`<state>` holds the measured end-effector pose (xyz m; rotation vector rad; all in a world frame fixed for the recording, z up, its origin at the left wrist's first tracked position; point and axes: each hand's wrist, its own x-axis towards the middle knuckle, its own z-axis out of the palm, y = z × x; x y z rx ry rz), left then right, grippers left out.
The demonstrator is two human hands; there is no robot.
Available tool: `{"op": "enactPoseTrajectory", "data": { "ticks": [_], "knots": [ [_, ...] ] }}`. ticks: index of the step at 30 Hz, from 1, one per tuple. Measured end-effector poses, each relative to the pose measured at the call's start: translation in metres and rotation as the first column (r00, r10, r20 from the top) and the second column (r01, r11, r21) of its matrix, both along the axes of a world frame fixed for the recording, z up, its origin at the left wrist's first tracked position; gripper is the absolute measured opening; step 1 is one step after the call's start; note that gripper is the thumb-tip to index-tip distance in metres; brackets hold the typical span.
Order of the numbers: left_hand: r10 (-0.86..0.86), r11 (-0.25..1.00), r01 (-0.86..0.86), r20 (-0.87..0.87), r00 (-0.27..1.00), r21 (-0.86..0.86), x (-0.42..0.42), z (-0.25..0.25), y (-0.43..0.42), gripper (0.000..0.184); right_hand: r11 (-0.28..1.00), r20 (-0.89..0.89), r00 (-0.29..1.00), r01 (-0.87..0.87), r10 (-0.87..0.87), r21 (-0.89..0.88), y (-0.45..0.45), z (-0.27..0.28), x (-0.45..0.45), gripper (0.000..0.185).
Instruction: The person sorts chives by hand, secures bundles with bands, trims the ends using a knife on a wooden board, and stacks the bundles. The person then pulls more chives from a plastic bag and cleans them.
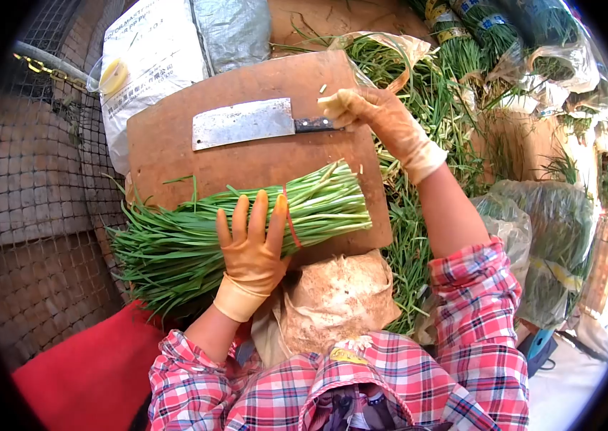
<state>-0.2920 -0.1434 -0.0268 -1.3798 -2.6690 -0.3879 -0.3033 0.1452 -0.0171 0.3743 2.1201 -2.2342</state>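
My left hand (252, 251), in an orange rubber glove, rests on a thick bunch of green chives (325, 197) with its fingers stretched out. A red band (290, 219) circles the bunch just beside the fingertips. The pale cut ends point right and the leafy tips spread left. Above the bunch, a cleaver (243, 123) shows its broad, worn blade flat over the brown board (167, 161). My right hand (379, 122), gloved too, is closed around the end of the cleaver's dark handle; part of that grip is hidden.
Loose green stalks and trimmings (415, 237) lie right of the board. Plastic-wrapped bundles of greens (555, 223) stand farther right. A white printed sack (150, 65) lies behind the board, and black netting (38, 179) hangs at left. A stained cloth-like bundle (340, 294) sits before me.
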Motion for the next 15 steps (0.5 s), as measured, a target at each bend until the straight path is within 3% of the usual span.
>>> {"op": "enactPoseTrajectory", "data": {
  "ticks": [2, 5, 6, 8, 9, 10, 12, 14, 15],
  "knots": [
    [-0.012, 1.0, 0.012, 0.008, 1.0, -0.015, -0.002, 0.004, 0.001, 0.09, 0.978, -0.031, 0.994, -0.098, 0.105, 0.185, -0.01, 0.017, 0.019, 0.047],
    [0.001, 0.998, 0.001, 0.033, 0.999, -0.059, -0.005, 0.006, 0.002, 0.094, 0.982, 0.032, 0.994, -0.112, 0.108, 0.152, -0.024, 0.028, 0.052, 0.04],
    [-0.009, 0.998, 0.011, 0.03, 1.0, -0.061, -0.006, 0.007, 0.003, 0.094, 0.966, 0.015, 1.0, -0.03, 0.027, 0.258, -0.031, 0.021, 0.056, 0.028],
    [0.021, 0.994, -0.016, 0.047, 0.999, -0.104, -0.007, 0.012, 0.008, 0.097, 0.943, 0.031, 0.98, 0.179, -0.195, 0.28, -0.04, 0.008, 0.062, 0.017],
    [0.008, 0.997, -0.007, 0.011, 1.0, -0.079, -0.009, 0.012, 0.009, 0.097, 0.895, -0.079, 0.901, 0.434, -0.427, 0.101, -0.044, -0.006, 0.068, 0.013],
    [-0.017, 0.997, 0.017, 0.004, 1.0, -0.077, -0.012, 0.012, 0.012, 0.097, 0.819, 0.037, 0.821, 0.565, -0.57, 0.097, -0.03, -0.009, 0.075, 0.014],
    [-0.012, 0.998, 0.017, 0.095, 0.995, -0.053, -0.021, 0.014, 0.017, 0.093, 0.739, 0.272, 0.711, 0.674, -0.648, 0.0, -0.01, -0.02, 0.11, 0.024],
    [-0.063, 0.998, 0.065, 0.212, 0.975, -0.004, -0.048, 0.018, 0.018, 0.088, 0.912, 0.43, 0.81, 0.3, -0.399, 0.28, -0.018, -0.001, 0.154, 0.036],
    [-0.098, 0.995, 0.097, 0.291, 0.952, 0.019, -0.063, 0.023, 0.017, 0.087, 0.834, 0.427, 0.859, 0.0, -0.284, 0.552, -0.014, -0.009, 0.182, 0.046]
  ]
}}
